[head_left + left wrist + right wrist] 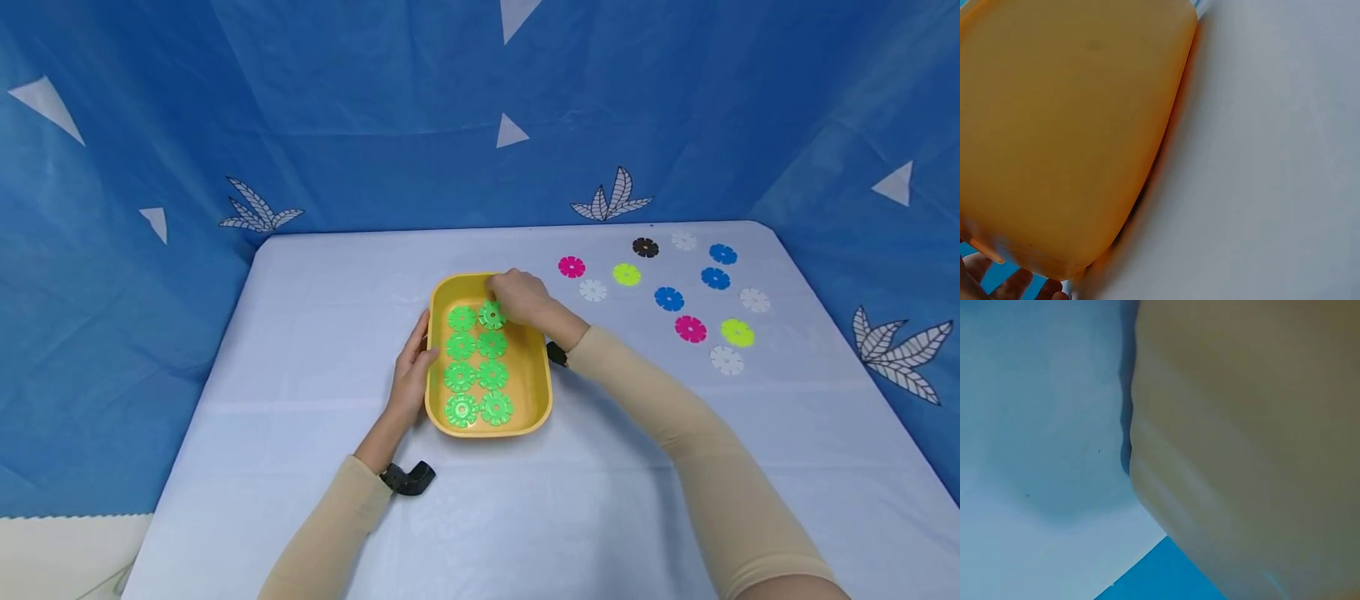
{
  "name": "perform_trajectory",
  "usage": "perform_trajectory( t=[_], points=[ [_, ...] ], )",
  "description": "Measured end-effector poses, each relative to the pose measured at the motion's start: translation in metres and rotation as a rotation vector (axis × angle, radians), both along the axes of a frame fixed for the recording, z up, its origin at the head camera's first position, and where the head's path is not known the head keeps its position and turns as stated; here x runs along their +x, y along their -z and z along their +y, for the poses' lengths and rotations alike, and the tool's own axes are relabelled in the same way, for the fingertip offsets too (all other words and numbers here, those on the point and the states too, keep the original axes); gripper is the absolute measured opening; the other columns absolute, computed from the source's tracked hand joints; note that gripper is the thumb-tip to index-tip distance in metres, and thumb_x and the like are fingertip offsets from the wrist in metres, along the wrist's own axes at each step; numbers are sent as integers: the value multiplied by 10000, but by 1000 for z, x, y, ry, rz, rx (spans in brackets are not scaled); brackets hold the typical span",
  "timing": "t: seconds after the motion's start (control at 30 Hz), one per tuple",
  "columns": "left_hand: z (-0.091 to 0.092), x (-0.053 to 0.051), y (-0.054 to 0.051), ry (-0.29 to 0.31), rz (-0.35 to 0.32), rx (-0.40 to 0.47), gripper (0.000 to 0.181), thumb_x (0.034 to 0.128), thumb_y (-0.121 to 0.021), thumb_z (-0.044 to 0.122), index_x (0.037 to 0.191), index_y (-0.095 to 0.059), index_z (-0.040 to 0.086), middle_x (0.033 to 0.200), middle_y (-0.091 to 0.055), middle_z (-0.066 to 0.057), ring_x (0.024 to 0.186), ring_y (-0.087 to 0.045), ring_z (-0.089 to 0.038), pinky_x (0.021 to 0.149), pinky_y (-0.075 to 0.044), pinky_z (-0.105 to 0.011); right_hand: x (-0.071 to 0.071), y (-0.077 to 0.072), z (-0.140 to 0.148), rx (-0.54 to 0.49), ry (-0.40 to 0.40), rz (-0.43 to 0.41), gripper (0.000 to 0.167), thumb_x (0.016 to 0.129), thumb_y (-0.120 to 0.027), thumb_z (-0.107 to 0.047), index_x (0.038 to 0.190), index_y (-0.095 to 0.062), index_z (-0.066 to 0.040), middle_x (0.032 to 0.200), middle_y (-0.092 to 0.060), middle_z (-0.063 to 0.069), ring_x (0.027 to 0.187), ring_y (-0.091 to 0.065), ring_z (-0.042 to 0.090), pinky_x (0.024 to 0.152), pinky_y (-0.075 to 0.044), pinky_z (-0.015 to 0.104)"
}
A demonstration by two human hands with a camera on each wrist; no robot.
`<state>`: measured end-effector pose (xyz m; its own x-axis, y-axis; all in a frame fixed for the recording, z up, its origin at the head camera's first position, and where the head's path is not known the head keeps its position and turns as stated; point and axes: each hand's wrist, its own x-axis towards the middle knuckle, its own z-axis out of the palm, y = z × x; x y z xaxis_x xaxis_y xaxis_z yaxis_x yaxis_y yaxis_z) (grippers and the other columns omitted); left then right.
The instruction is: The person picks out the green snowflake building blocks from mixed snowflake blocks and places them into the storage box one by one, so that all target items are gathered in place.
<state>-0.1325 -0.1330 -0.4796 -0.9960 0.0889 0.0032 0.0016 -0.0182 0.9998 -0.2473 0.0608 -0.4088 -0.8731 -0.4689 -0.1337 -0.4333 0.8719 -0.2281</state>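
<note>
A yellow plastic tub (pixel 527 421) stands on the table, holding several green notched building discs (pixel 492 375) laid out in two columns. My left hand (pixel 408 379) lies along the tub's left side, its thumb at the rim and its fingers against the outer wall. In the left wrist view, some fingers (pixel 1013 284) show beyond the tub's lower end. My right hand (pixel 519 296) reaches over the far right corner, fingers curled down inside at the farthest disc of the right column (pixel 492 316). Its fingertips are partly hidden. The right wrist view shows mostly a blurred tan surface.
Several loose notched discs lie on the table's right far part: pink (pixel 691 329), blue (pixel 669 299), yellow (pixel 738 332), white (pixel 726 360) and black (pixel 645 247). A blue printed curtain (pixel 390 108) hangs behind the white-covered table (pixel 322 333).
</note>
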Motion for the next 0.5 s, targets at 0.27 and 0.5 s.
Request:
perform_trajectory(
  t=[0.27, 0.5],
  points=[
    [1, 0, 0, 4, -9, 8, 613, 1015, -368, 87, 1585, -175, 208, 1587, -299, -20, 1358, -414, -287, 1071, -399, -476, 0, 3, -2, 29, -1, 0, 249, 905, -437, 80, 781, -596, -67, 676, -444, 34, 616, -432, 179, 534, -366, 270],
    [-2, 0, 0, -2, -7, 8, 614, 1015, -373, 98, 1585, -175, 210, 1583, -304, -34, 1356, -414, -282, 1011, -447, -293, 1, 2, -3, 23, -19, -6, 308, 916, -398, 100, 685, -414, -103, 649, -262, 25, 583, -337, 168, 526, -319, 262]
  ],
)
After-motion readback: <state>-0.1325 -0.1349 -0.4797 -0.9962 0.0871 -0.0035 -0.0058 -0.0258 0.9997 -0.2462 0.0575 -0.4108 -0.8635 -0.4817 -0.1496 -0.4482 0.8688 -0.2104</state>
